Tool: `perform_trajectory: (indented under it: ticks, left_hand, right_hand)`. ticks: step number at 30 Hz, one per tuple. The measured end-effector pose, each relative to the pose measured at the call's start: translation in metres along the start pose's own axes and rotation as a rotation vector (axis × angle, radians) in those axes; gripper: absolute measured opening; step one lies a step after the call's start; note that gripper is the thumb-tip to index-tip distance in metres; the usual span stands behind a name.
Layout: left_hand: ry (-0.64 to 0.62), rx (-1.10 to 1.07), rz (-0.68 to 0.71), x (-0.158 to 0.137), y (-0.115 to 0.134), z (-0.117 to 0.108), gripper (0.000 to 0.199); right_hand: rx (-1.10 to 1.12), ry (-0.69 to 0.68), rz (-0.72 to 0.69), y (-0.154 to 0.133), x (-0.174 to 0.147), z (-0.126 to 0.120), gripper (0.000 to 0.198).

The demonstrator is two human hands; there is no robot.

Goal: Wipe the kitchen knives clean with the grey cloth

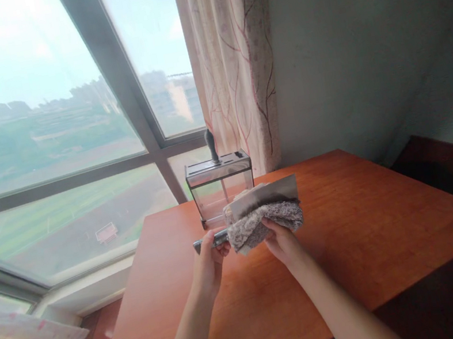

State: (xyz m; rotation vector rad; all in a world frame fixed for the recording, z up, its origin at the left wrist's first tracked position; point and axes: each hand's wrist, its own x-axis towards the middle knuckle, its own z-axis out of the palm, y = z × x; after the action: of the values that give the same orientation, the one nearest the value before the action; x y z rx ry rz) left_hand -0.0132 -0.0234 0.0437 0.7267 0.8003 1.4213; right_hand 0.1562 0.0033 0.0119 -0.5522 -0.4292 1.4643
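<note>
We work above the table (351, 229); on it stands the knife block (219, 173). Our left hand (209, 265) encloses the handle of the cleaver (268, 194); our right hand (284, 242) pinches the cloth (258, 227) about its blade. Wiping appears underway — upper blade exposed, cleaver not yet set down.

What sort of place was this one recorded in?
Probably an upstairs room, perhaps in a home: the large window looks down on a grassy field, a patterned curtain hangs beside it, and a wooden table stands nearby.
</note>
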Motion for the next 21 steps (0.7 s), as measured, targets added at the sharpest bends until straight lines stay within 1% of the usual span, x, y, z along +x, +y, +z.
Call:
perform_trajectory:
  ticks: [3,8,12,14,17,19,21]
  left_hand:
    - [0.028,-0.014,0.030,0.003,0.007,-0.007,0.027]
    - [0.123,-0.029,0.071,0.007,0.020,-0.015,0.024]
    - [0.189,-0.049,0.096,0.009,0.027,-0.016,0.024]
    - [0.202,-0.085,0.097,0.010,0.027,-0.016,0.029]
    - [0.173,-0.147,0.133,0.012,0.027,-0.017,0.037]
    - [0.168,-0.155,0.178,0.014,0.027,-0.018,0.036]
    - [0.201,-0.128,0.237,0.016,0.029,-0.019,0.033]
  right_hand:
    - [0.025,0.019,-0.036,-0.009,0.003,-0.002,0.027]
    - [0.013,0.046,-0.117,-0.024,0.007,-0.004,0.025]
    - [-0.037,0.073,-0.162,-0.026,0.007,-0.004,0.025]
    - [-0.069,0.096,-0.164,-0.025,0.007,-0.005,0.027]
    - [-0.106,0.143,-0.142,-0.022,0.006,-0.007,0.030]
    - [-0.131,0.146,-0.109,-0.020,0.006,-0.009,0.029]
    - [-0.159,0.123,-0.082,-0.018,0.006,-0.011,0.028]
